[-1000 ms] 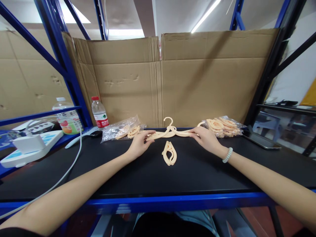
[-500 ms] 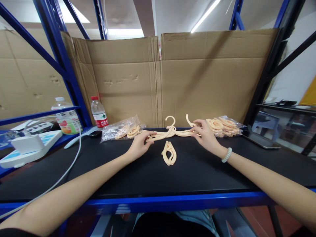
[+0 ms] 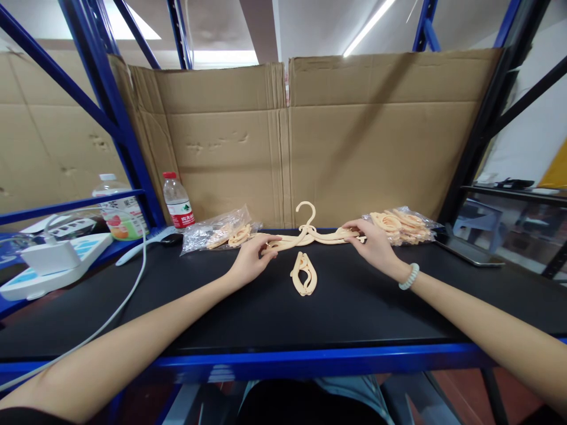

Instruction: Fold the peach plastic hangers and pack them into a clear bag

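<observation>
Cream-coloured folding clothes hangers lie in the middle of the dark tabletop. One of them, an unfolded clothes hanger, has its arms spread sideways and its hook pointing up. My left hand pinches the left arm of that hanger, thumb and fingers closed around its end. At the other end, my right hand grips the right arm, with the fingers covering its tip. A folded hanger lies just in front of the unfolded one, touched by neither hand.
Plastic bags of folded hangers lie behind my left hand and right of my right hand. Further left are a red-capped bottle, a brush, a power strip and a white cable. Cardboard stands behind.
A curved piece that stuck up beside my right fingers has swung down and now lies along the hanger's right arm. My right hand has closed there; my left hand stays put.
</observation>
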A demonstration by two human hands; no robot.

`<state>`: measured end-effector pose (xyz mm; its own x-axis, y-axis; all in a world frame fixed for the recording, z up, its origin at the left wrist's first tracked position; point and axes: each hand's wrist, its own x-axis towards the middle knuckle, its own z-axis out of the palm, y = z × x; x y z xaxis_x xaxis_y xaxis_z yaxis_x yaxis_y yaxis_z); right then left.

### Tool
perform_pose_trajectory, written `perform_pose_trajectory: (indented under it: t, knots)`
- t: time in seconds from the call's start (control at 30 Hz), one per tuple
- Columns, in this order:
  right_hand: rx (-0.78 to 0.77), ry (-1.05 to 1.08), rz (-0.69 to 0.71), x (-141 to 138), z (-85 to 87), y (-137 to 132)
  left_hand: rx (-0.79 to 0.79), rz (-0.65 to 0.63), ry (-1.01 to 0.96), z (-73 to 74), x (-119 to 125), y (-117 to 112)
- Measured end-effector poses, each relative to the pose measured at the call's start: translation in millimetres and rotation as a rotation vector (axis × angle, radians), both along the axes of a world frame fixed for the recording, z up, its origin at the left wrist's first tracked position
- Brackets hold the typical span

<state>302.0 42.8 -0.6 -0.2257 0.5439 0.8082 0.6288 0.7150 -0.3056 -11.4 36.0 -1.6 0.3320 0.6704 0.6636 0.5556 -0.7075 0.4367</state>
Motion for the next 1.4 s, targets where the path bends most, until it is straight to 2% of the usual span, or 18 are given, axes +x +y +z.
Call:
perform_pose_trajectory:
  t: [0.1,0.23,0.37,0.57,0.7,0.87,1.07,1.23,1.4]
  knots:
    - [-0.102,0.119,0.058,0,1.0,1,-0.15,-0.017,-0.129,2.6,1,0]
    - [-0.328,0.373,0.242,0,2.9,1,-0.364,-0.105,-0.417,10.6,2,-2]
    - [-0.421,0.64,0.361,-7,3.0,-3,-0.42,-0.159,-0.638,16.7,7,-9]
    - [-0.499,0.897,0.44,-17,1.9,-10,-0.545,-0.239,-0.814,18.9,15,-21]
    - [-0.513,0.88,0.435,-14,1.8,-8,-0.568,-0.238,-0.835,19.5,16,-20]
    - [-0.605,0.891,0.433,-13,0.5,-5,-0.572,-0.249,-0.845,17.7,15,-18]
    - [-0.68,0.897,0.441,-21,1.5,-13,-0.579,-0.28,-0.789,14.5,19,-20]
    - [-0.664,0.701,0.494,-35,4.1,-28,-0.584,-0.301,-0.718,9.5,23,-23]
    - [-0.599,0.322,0.536,-47,1.4,-42,-0.589,-0.315,-0.65,7.2,28,-27]
